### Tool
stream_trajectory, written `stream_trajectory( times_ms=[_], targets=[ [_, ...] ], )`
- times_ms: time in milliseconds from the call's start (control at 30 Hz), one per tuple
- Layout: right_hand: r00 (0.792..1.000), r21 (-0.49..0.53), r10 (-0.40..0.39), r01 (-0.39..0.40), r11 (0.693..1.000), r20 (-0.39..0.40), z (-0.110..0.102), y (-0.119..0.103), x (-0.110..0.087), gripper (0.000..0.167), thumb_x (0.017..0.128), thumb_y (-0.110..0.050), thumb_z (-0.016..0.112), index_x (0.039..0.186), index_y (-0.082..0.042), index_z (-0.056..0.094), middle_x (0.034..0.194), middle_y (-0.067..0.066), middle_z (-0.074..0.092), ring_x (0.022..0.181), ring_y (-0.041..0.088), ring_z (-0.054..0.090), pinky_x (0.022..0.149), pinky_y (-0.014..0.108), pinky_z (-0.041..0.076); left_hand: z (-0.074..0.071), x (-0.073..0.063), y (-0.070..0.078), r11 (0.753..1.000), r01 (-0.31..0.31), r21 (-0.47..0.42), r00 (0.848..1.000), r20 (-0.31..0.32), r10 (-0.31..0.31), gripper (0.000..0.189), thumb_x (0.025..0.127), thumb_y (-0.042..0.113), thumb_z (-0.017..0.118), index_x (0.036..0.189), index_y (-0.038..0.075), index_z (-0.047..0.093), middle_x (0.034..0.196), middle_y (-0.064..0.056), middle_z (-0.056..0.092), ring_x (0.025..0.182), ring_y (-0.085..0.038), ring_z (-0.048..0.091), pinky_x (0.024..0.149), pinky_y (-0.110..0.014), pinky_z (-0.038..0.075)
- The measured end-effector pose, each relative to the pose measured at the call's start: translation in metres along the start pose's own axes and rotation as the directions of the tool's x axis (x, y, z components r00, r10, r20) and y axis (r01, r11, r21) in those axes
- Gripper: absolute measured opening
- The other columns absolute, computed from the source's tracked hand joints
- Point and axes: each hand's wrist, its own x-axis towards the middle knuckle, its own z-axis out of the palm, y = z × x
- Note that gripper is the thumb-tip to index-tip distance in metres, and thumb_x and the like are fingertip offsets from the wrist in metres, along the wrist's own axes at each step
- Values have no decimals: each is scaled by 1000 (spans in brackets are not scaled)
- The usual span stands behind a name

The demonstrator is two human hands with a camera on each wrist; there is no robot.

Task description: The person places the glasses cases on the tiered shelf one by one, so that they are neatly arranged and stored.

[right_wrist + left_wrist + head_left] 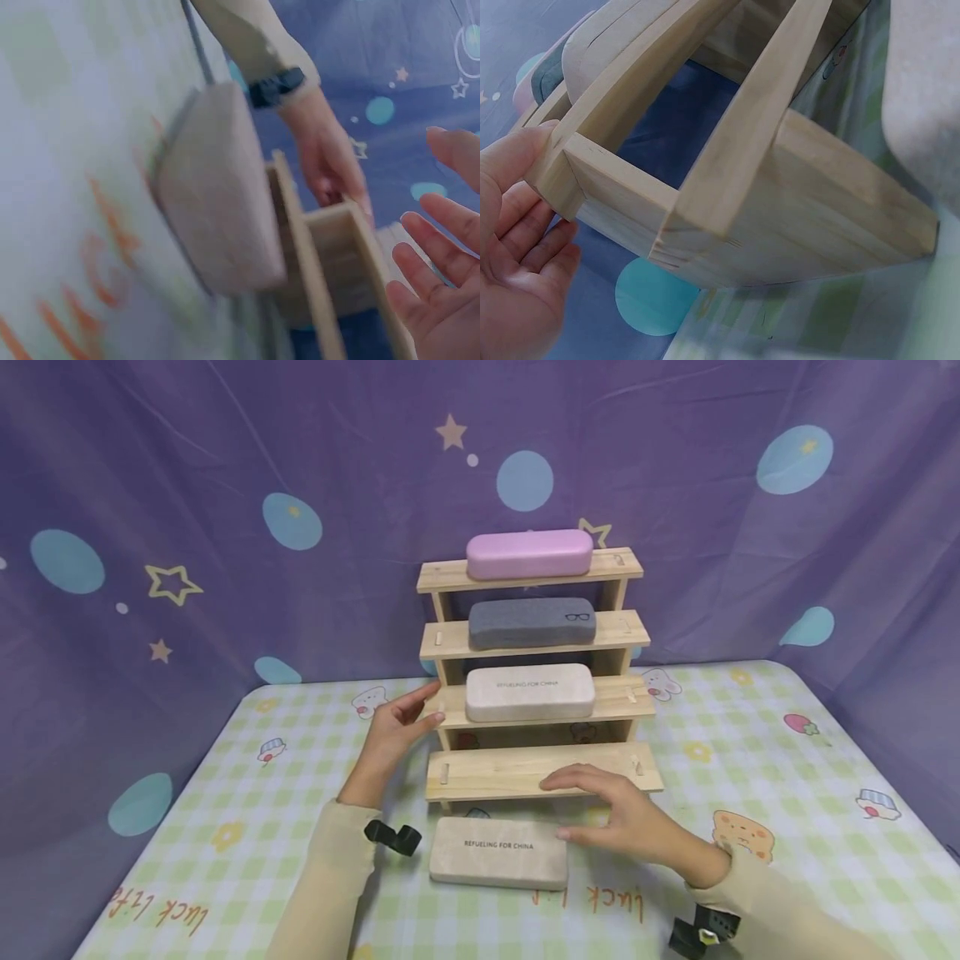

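A four-tier wooden display stand [487,774] stands on the table. My left hand [392,733] holds the left end of its second-lowest board; in the left wrist view the thumb lies on the board edge and the fingers are below. In front of the stand lies a cream glasses case [498,864] lettered "REFUELING FOR CHINA". My right hand [626,814] is by that case's right end and the lowest board, fingers spread and holding nothing in the right wrist view. Another cream case [529,702], a grey-blue case [532,631] and a pink case [529,560] sit on the upper three boards.
A green-and-white checked tablecloth [247,827] with cartoon prints covers the table. Behind the stand hangs a purple curtain [375,443] with stars and blue spots. Black wrist cameras are strapped near both sleeves.
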Motion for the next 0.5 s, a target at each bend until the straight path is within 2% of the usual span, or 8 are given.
stream_trajectory(
  times_ms=[200, 367, 500],
  targets=[
    [988, 122, 130, -139, 983, 81, 22, 4, -13, 41, 85, -14, 71, 124, -16, 59, 125, 2, 59, 116, 15, 54, 98, 35, 48, 0, 0, -1, 1000, 5, 16, 1000, 0, -5, 48, 84, -2, 67, 129, -6, 53, 135, -17, 52, 131, -21, 42, 111, -27, 31],
    [987, 124, 143, -151, 981, 66, 36, 6, -21, 41, 85, -20, 71, 123, -11, 58, 127, 8, 56, 121, 17, 50, 104, 28, 42, 0, 0, 0, 1000, 6, 15, 1000, 0, -6, 48, 84, -2, 67, 130, -5, 52, 135, -16, 52, 131, -20, 43, 111, -24, 31],
    [978, 129, 199, -205, 970, 56, 43, 7, -25, 44, 84, -23, 72, 123, -11, 57, 128, 9, 55, 123, 19, 48, 107, 28, 38, 0, -1, 1, 1000, 4, 12, 1000, 4, -4, 48, 84, -2, 67, 130, -5, 52, 135, -15, 52, 131, -19, 43, 110, -23, 31]
  ],
)
